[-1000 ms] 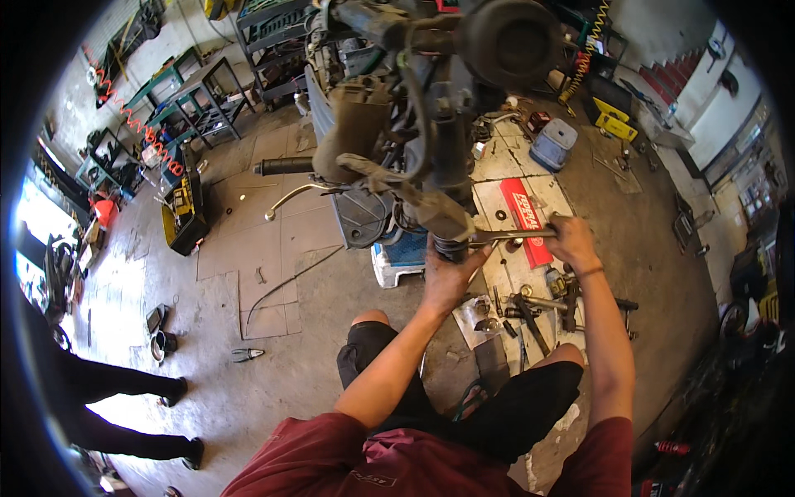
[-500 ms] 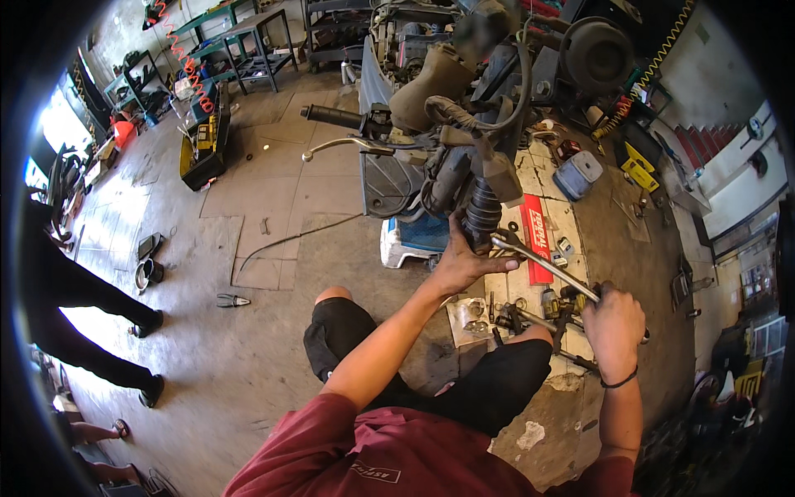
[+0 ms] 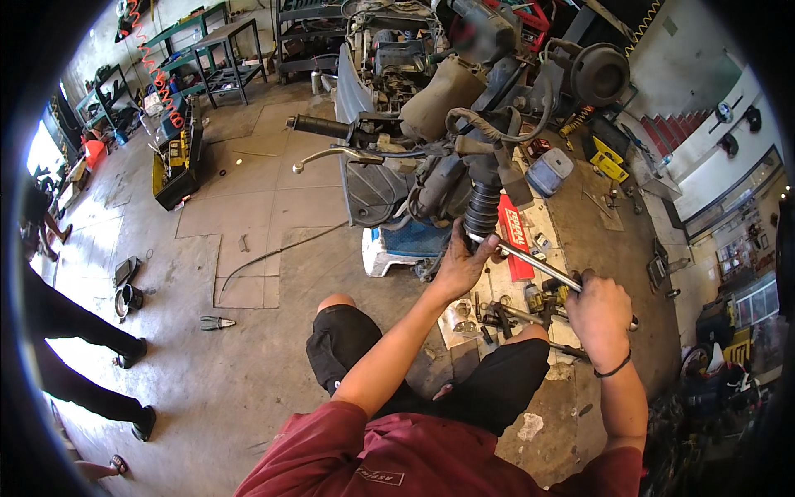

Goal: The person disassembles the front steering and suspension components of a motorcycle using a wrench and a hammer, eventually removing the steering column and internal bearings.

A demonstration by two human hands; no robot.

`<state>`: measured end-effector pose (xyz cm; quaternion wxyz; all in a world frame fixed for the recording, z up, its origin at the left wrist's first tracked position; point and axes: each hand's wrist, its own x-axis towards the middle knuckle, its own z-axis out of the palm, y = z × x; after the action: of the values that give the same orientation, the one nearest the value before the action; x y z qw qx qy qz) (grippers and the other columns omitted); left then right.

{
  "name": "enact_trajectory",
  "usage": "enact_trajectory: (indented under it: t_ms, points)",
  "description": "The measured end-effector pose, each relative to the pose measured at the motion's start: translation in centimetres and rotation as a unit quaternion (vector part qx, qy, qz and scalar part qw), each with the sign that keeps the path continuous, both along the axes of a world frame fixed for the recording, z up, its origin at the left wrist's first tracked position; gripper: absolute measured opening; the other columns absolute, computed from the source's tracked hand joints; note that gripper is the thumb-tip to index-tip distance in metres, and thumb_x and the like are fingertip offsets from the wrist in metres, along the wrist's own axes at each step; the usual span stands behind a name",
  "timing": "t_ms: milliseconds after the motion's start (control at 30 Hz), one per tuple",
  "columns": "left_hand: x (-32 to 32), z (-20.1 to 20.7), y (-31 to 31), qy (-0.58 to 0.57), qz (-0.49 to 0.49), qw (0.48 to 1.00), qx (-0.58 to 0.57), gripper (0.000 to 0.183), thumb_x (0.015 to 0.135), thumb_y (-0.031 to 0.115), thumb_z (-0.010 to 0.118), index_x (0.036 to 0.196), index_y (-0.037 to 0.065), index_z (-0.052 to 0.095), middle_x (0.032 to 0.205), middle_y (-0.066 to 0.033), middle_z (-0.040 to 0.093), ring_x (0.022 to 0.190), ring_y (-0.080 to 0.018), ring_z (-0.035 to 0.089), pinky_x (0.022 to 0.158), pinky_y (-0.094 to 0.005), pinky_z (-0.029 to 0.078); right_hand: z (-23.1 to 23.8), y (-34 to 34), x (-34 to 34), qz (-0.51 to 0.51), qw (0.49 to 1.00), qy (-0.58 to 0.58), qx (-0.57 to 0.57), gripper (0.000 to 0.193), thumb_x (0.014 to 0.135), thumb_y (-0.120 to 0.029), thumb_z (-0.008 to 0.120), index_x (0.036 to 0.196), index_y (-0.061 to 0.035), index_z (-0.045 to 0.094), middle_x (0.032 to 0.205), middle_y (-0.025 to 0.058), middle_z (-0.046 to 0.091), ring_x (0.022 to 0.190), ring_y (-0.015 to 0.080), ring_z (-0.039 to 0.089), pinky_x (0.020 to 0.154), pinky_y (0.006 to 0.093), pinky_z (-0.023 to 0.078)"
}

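Likely for leverage, the right hand (image 3: 601,313) is clasping the wrench (image 3: 540,265) far out; the left hand (image 3: 458,269), grip unclear, is bracing the boot (image 3: 482,209).

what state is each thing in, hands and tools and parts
Left hand, at the lower end of the ribbed black boot; hold unclear
Right hand, closed around the silver bar tool
Silver bar tool, slanted, one end near the left hand
Pliers, lying on the floor
Toolbox, open, tools inside
Lever, apart from the handlebar
Cable, lying curved on the floor
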<state>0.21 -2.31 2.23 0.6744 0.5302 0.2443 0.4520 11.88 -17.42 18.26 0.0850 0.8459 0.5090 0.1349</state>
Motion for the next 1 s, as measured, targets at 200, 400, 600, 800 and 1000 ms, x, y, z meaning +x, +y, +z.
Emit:
enact_trajectory:
  t_ms: [200,400,600,800,1000]
  points:
    - [0.8,0.9,-1.1,0.011,0.069,0.997,0.034,0.067,0.088,0.037,0.065,0.129,-0.001,0.03,0.09,-0.0072,0.06,0.079,-0.0133,0.055,0.079,-0.0291,0.046,-1.7,1.6,4.0,0.028,0.998,-0.002,0.058,0.019,0.066,-0.019,0.063,0.079,-0.0051,0.066,0.067,0.0206,0.063,0.065,0.0385,0.064,0.059,0.0454,0.051]
    - [1.3,1.4,-1.2,0.046,0.12,0.99,-0.062,0.065,0.081,0.038,0.073,0.123,-0.001,0.041,0.1,-0.0102,0.06,0.091,-0.0172,0.056,0.083,-0.0315,0.045,-3.7,2.2,5.6,0.067,0.995,-0.019,0.074,0.018,0.065,-0.021,0.063,0.077,-0.0082,0.064,0.067,0.0153,0.064,0.061,0.034,0.063,0.056,0.0429,0.05]
    - [1.1,2.1,-1.4,0.004,0.048,0.997,-0.063,0.073,0.08,0.036,0.075,0.125,-0.006,0.036,0.106,-0.0121,0.06,0.094,-0.0182,0.058,0.084,-0.0327,0.046,-9.6,7.8,14.2,0.336,0.912,-0.042,0.232,0.005,0.064,-0.013,0.06,0.066,-0.0113,0.056,0.059,0.0088,0.056,0.053,0.0282,0.058,0.05,0.0375,0.047]
    - [3.4,0.6,-1.4,0.114,0.159,0.979,0.056,0.076,0.082,0.027,0.075,0.129,-0.004,0.023,0.108,-0.0144,0.058,0.095,-0.0186,0.057,0.087,-0.0309,0.045,-14.5,15.3,18.2,0.419,0.856,0.056,0.297,0.016,0.068,-0.015,0.063,0.06,-0.0125,0.049,0.056,0.0085,0.053,0.049,0.0278,0.054,0.047,0.0369,0.045]
    - [4.3,0.1,-0.2,0.024,0.101,0.995,0.0,0.069,0.084,0.025,0.072,0.126,-0.005,0.027,0.108,-0.0105,0.059,0.093,-0.0152,0.057,0.084,-0.0283,0.045,-14.6,15.5,18.2,0.37,0.89,0.095,0.248,0.007,0.068,-0.017,0.064,0.064,-0.0134,0.058,0.061,0.0087,0.06,0.054,0.0289,0.06,0.049,0.0384,0.048]
